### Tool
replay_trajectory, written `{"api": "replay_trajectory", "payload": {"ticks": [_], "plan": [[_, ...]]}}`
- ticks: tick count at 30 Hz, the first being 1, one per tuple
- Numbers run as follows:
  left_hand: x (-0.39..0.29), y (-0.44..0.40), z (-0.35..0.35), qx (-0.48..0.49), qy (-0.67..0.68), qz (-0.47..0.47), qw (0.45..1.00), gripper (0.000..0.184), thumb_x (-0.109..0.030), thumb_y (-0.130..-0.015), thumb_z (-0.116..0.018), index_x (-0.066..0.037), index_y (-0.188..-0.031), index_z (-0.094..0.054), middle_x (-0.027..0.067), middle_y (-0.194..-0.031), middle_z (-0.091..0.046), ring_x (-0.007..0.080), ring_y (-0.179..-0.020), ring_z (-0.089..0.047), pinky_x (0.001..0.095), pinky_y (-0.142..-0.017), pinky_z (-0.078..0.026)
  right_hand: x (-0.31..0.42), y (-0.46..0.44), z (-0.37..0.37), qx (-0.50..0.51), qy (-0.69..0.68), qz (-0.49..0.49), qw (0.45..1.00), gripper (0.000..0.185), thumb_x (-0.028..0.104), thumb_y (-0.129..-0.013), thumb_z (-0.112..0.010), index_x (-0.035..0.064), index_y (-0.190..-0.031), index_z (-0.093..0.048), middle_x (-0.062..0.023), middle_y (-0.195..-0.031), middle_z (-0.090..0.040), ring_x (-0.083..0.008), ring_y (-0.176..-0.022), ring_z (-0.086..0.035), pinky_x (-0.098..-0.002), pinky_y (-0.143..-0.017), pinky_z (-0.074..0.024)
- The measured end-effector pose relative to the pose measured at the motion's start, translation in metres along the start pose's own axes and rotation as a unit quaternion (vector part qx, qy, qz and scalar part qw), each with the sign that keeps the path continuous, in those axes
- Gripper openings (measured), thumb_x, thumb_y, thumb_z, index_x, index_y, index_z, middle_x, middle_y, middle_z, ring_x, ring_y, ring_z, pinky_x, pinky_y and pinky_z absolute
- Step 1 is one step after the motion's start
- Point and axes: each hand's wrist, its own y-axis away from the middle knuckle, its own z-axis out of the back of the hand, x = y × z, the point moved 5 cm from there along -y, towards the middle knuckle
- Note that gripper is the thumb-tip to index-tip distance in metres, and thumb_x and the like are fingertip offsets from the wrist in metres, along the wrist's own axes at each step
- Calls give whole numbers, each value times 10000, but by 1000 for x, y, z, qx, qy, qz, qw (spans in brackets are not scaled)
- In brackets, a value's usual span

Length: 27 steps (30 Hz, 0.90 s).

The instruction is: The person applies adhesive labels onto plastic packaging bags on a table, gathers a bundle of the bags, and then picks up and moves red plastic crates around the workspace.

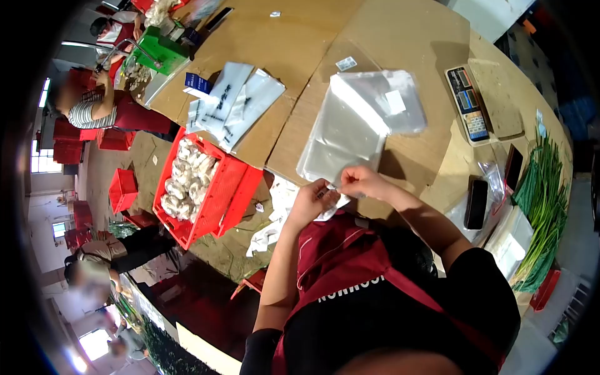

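Close together at the table's near edge, both my hands are closed, just in front of the red apron (331, 247). Fingers of my left hand (314, 201) are bent around a small white piece (331, 209), perhaps paper or a label. My right hand (362, 182) pinches at the same spot, its fingertips next to the left ones; what lies between them is too small to make out. Just beyond my hands lies a stack of clear plastic bags (344, 131), with more clear bags (400, 106) overlapping it at the right.
Left of me stands a red crate (234, 194) with white bagged items (187, 181). Printed bags (231, 103) and a blue box (197, 83) lie at the back left. Rightward are a scale (467, 103), a phone (476, 204) and green stalks (544, 200). Several people work at the far left.
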Motion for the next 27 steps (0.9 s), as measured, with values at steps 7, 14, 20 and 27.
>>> {"api": "replay_trajectory", "payload": {"ticks": [7,14,20,27], "plan": [[17,6,28,-94,84,5,992,109,-96,-819,-555,10,-838,-551,30,-634,-565,35,-577,-496,201,-515,-409,26,-33,18,-11,137,108,985,191,166,-731,-673,24,-802,-567,-1,-728,-559,-78,-653,-495,-216,-631,-411],[9,-4,19,-62,7,-11,998,145,27,-800,-504,29,-943,-483,47,-806,-554,83,-787,-525,205,-669,-426,11,-32,-1,-36,164,91,982,198,137,-716,-663,-15,-803,-571,7,-635,-548,-52,-598,-493,-207,-551,-394],[19,-10,22,-106,-4,7,994,117,-12,-762,-582,17,-863,-530,83,-642,-556,105,-612,-542,248,-551,-429,-1,-35,-1,-50,98,97,989,150,122,-710,-661,16,-711,-555,11,-633,-532,-54,-579,-473,-206,-541,-387],[26,7,18,-86,145,40,985,99,-46,-841,-515,32,-901,-499,54,-717,-574,86,-628,-554,221,-549,-459,15,-27,7,-60,54,92,992,192,156,-748,-647,28,-850,-548,-21,-725,-568,-88,-677,-521,-218,-625,-411]]}}
